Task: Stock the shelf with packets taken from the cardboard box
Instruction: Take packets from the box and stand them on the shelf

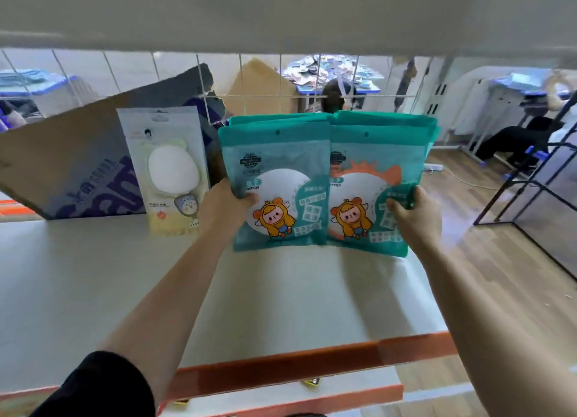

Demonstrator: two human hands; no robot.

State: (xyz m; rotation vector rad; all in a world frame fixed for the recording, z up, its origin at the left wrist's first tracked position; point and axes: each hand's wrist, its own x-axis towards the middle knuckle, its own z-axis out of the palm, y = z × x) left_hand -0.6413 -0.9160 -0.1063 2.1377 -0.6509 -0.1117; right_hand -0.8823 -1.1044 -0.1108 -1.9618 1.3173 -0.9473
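Nearest the wrists, below both forearms, runs the orange front edge (281,369) of the shelf (93,276), w/ a black sleeve (103,385) on the left arm. Further in, the left hand (229,207) grips the outer edge of the left teal stack (278,166), thumb curled over its front. The right hand (412,213) grips the outer edge of the right teal stack (374,154), fingers folded over the front. Both stacks stand upright on the pale board, side by side & touching, several packets deep behind the fingers. Just left of the left-hand fingers a cream packet (168,170) stands alone, leaning back. Further left of it the cardboard box (71,154) tilts on the shelf; inside not visible, so can't tell how many pkts are left. Judgement: stocking partway, teal row prob. being squared up, more to place. Behind the fingertips a wire grid (281,96) backs the shelf. Thru it is a room w/ wood floor (468,260), black rack (530,173) off to the right, blue bins (31,85) and a seated person (515,141) far off.
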